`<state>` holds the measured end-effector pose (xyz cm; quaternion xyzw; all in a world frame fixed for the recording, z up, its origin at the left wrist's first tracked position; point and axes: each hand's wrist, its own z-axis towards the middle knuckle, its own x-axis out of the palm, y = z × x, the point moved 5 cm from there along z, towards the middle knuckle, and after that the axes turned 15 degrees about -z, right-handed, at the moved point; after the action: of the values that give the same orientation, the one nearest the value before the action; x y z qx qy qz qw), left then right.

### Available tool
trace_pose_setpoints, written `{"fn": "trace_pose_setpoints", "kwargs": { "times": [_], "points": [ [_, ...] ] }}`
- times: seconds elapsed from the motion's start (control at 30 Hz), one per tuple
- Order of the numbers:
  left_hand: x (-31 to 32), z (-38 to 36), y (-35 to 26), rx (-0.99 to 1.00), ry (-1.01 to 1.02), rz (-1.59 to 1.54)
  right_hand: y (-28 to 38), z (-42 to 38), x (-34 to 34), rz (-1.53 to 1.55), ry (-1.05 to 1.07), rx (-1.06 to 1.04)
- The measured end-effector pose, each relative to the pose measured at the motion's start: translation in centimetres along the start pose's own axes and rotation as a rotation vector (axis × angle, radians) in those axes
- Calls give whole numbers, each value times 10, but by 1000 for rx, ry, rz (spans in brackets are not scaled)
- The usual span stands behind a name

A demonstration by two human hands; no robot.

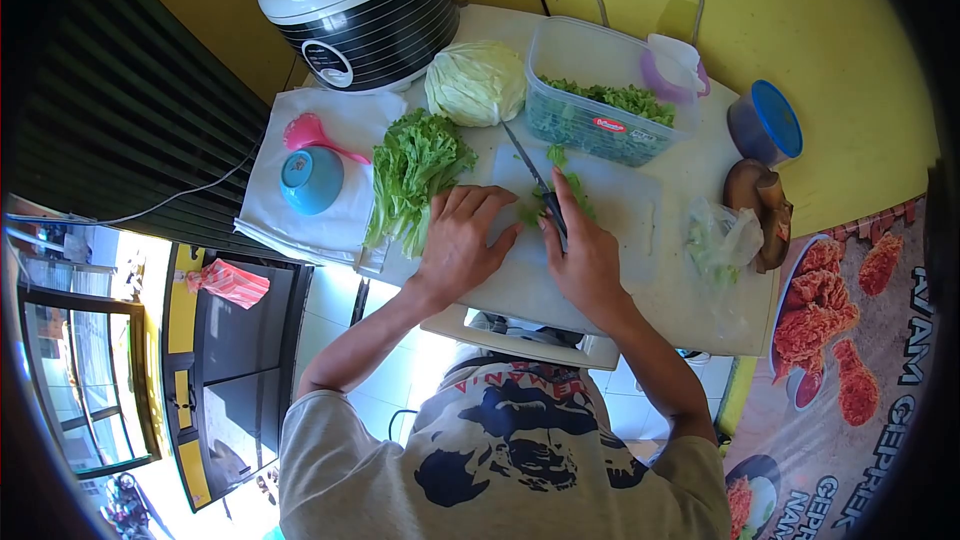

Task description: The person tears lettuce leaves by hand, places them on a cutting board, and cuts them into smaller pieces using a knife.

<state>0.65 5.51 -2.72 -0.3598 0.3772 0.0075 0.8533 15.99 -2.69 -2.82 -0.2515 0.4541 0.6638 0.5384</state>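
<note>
My right hand [582, 265] is closed round the black handle of a knife [530, 168], whose blade points up and left over a white cutting board [625, 200]. Small pieces of green leaf [557, 155] lie on the board near the blade. My left hand [462, 240], fingers spread a little, rests at the board's left side, beside a bunch of green lettuce [415, 165]. Whether its fingertips touch any leaf is unclear. Behind the board stands a clear plastic container [600, 140] with cut greens inside. A pale round cabbage [476, 83] sits to the container's left.
A rice cooker [375, 25] stands at the back left. A blue bowl [311, 180] and a pink ladle [306, 132] lie on white cloth [352, 112]. To the right are a blue-lidded tub [765, 122], a brown object [757, 210] and a plastic bag [718, 240].
</note>
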Motion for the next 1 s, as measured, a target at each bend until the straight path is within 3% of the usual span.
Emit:
{"fn": "trace_pose_setpoints", "kwargs": {
  "times": [0.13, 0.27, 0.43, 1.0],
  "points": [
    [-1, -6, 1, 2, 1, -9, 6, -3, -9, -95, 30, -53],
    [-1, -10, -3, 133, 68, 84, 7, -33, -24, -100, 214, -2],
    [9, -13, -5, 160, 132, 110, 7, -66, -33, -134, 378, -4],
    [15, -16, -4, 137, 169, 137, -20, -73, -47, -222, 334, -63]
  ]
}}
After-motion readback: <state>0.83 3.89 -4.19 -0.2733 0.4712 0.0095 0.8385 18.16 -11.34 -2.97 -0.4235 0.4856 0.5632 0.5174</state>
